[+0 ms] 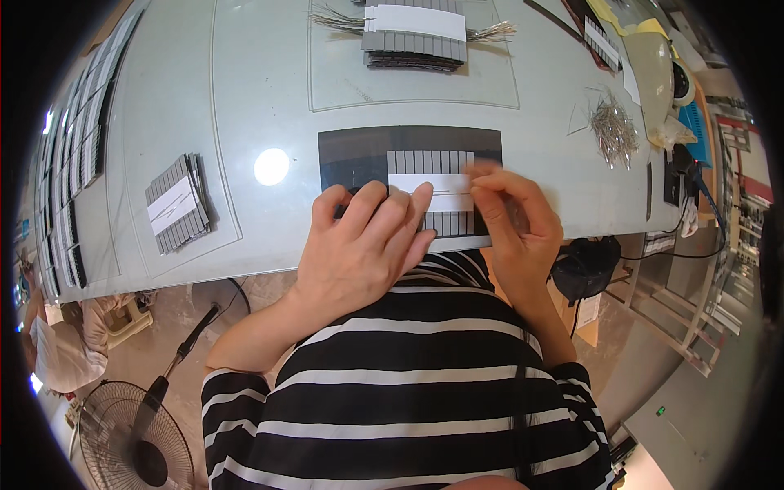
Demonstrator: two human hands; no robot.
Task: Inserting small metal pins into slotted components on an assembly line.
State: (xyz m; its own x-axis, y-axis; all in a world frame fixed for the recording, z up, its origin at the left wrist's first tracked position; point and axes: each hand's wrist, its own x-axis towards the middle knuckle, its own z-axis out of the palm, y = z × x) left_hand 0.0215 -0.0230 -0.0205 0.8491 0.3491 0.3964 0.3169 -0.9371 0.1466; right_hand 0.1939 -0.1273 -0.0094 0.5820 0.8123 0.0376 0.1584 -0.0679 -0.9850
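Along the left edge of your bench, a long file of small grey strip sets runs from the far corner toward the near one, and just inside it a single fanned bundle of grey strips with a white band lies alone under the glass top, next to a bright lamp reflection. Down off the near left corner a floor fan stands below the bench, with another person's arm beside it. At the middle of the near edge sits a dark mat, and on it the row of grey strips crossed by white tape that you are working on. Your left hand lies flat over the row's left part, fingers together and pressing down on the strips and the mat, not closed around anything. Your right hand is at the row's right end, thumb and forefinger brought together on the tape's edge, where a thin wire seems to be pinched, though it is too fine to be sure. Straight beyond the mat, at the far edge, a stack of finished strip rows with wire leads sticking out both sides rests on a glass plate. Toward the right edge a loose heap of thin metal wires lies on the bench, and past it, in the far right corner, yellowish cloth and small tools are crowded together.
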